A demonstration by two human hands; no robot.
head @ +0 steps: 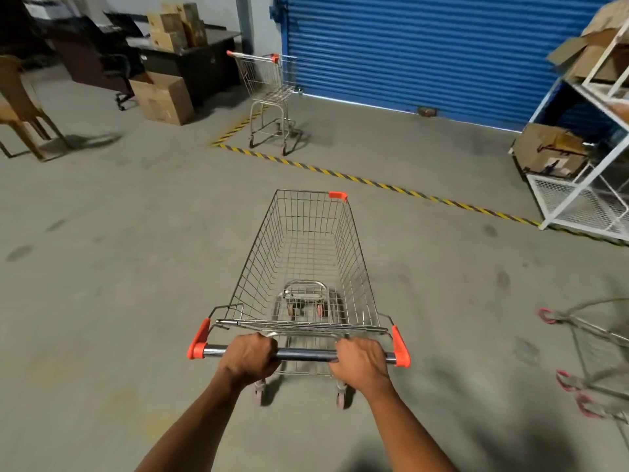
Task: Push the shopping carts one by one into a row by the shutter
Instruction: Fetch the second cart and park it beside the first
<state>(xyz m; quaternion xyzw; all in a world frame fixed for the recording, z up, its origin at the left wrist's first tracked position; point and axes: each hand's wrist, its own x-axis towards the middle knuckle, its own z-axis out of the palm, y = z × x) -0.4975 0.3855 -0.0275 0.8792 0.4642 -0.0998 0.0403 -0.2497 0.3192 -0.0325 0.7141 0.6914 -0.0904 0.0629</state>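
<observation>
We clamp our left grip (250,357) and right grip (360,364) on the cart handle (304,354); ahead, the shutter (425,46).

We see a dim indoor scene, lit from overhead, with the concrete floor (136,267) evenly grey and no strong glare. Soft shadows spread beside the far cart (269,93) and the wooden chair (23,107), and a dark patch sits at the bottom edge. The wide lens bows the shutter (425,46) and shelving (585,185); the cart at the right edge (592,356) is smeared by motion blur.
</observation>
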